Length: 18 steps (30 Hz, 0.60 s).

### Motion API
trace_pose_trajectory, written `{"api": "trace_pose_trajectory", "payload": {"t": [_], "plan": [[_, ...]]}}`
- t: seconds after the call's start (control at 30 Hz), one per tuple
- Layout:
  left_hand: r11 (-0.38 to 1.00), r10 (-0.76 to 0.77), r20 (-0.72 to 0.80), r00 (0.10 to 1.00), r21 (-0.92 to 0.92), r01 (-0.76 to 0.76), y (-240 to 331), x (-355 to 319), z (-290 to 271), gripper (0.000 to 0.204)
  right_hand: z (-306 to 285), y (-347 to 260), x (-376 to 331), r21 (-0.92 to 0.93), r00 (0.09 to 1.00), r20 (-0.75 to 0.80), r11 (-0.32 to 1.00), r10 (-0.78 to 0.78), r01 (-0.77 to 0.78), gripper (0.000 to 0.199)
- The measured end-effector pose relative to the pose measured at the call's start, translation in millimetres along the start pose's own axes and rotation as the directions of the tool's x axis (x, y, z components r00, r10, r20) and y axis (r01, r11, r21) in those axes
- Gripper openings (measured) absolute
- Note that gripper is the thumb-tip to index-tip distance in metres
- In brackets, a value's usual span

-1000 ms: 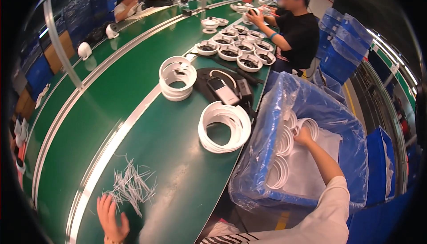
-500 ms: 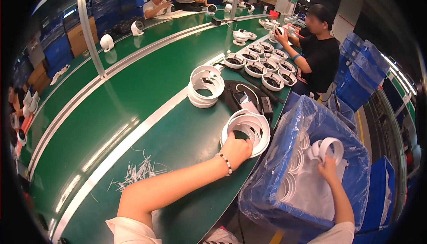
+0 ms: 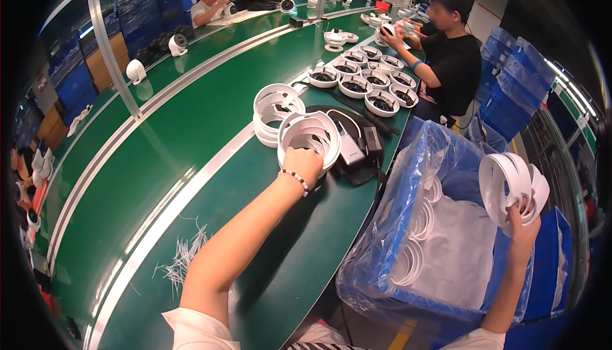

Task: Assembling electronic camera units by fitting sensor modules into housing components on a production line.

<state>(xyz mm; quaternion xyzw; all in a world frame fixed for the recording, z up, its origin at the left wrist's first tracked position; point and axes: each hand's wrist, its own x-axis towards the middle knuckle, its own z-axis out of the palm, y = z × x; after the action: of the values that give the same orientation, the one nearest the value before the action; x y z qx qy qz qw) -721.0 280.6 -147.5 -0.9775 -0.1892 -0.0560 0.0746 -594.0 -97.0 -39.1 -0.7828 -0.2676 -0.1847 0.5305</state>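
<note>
My left hand (image 3: 302,165), a beaded bracelet at its wrist, is closed on the near rim of a stack of white plastic rings (image 3: 320,124). That stack stands close against another white ring stack (image 3: 271,98) on the green workbench. Over the right side of a plastic-lined blue bin (image 3: 376,248), my right hand (image 3: 524,224) grips several nested white rings (image 3: 499,178). Its fingers reach inside them, partly hidden by the rings. More white rings (image 3: 408,264) lie along the bin's left wall, beside white sheeting (image 3: 456,241).
Thin white strips (image 3: 182,264) lie in a pile on the bench (image 3: 280,273). Past the ring stacks are a handheld device (image 3: 349,149), a black box (image 3: 371,141) and round housings with black insides (image 3: 355,86). A co-worker in black (image 3: 449,57) stands at the bench further off.
My left hand has shifted the ring stack left, up to the other stack. My right hand has risen from inside the bin, lifting rings up and to the right. The view has shifted slightly.
</note>
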Motion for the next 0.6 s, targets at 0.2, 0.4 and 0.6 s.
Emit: {"api": "trace_pose_trajectory", "payload": {"t": [0.2,0.4,0.6], "plan": [[0.968,0.034,-0.543,0.839,-0.189,-0.162,17,-31,-44,0.077,-21,-24,-40,0.626,0.992,0.033,0.776,-0.123,0.076,0.036],[0.183,0.254,-0.511,0.821,-0.809,-0.559,41,-137,-109,0.102,52,-39,-134,0.911,0.969,0.247,0.335,0.022,-0.24,0.05],[0.015,-0.014,-0.156,0.988,-0.988,-0.156,20,-207,-79,0.103,196,-82,-203,0.718,0.749,0.661,-0.249,-0.047,-0.65,0.05]]}}
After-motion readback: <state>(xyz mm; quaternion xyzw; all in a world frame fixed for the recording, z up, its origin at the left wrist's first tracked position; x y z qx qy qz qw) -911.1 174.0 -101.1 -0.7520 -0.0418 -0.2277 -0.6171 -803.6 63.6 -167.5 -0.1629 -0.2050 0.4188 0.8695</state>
